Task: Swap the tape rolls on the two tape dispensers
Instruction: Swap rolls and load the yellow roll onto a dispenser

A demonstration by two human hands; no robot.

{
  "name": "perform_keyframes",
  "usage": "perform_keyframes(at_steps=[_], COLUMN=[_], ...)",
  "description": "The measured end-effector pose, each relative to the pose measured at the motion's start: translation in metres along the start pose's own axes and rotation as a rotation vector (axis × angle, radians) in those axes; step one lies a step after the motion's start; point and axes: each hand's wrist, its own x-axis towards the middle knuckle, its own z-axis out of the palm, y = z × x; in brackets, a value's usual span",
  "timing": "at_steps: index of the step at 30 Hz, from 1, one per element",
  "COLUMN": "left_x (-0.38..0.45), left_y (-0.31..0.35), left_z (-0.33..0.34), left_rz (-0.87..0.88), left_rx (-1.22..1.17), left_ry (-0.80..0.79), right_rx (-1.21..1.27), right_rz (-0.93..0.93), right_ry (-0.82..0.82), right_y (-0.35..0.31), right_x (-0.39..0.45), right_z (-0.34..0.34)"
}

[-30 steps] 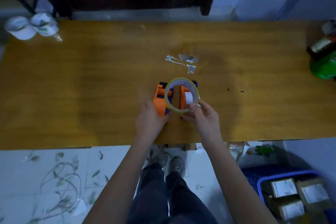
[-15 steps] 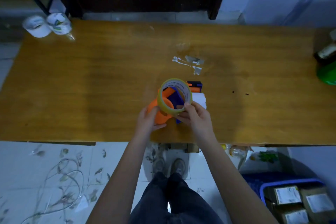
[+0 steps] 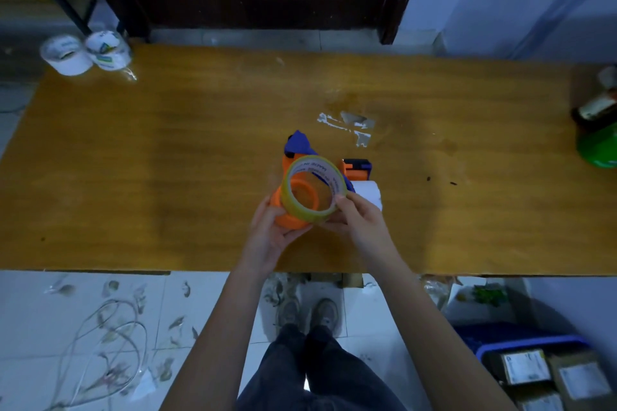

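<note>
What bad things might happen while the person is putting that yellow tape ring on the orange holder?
1. The yellowish clear tape roll sits tilted around the orange hub of the orange and blue tape dispenser, so it may jam or slip off.
2. The left hand holds the dispenser lifted; the right hand pushing might twist it loose.
3. A swing might bump the white tape roll just behind.

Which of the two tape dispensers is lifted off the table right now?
The dispenser in the left hand, with the yellowish roll at its hub; the other dispenser sits on the table holding a white roll.
</note>
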Motion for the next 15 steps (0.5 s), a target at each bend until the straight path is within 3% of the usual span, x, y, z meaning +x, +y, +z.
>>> perform_keyframes(at_steps=[15], left_x=[0.0063], left_y=[0.0062], left_z=[0.0043], left_rz=[0.011], left_rx=[-0.163], left_ry=[-0.167], right_rx=[-0.056], right_rz=[-0.036], right_ry=[-0.015], right_y=[-0.0049], right_x=[-0.0004], right_z=[0.0020])
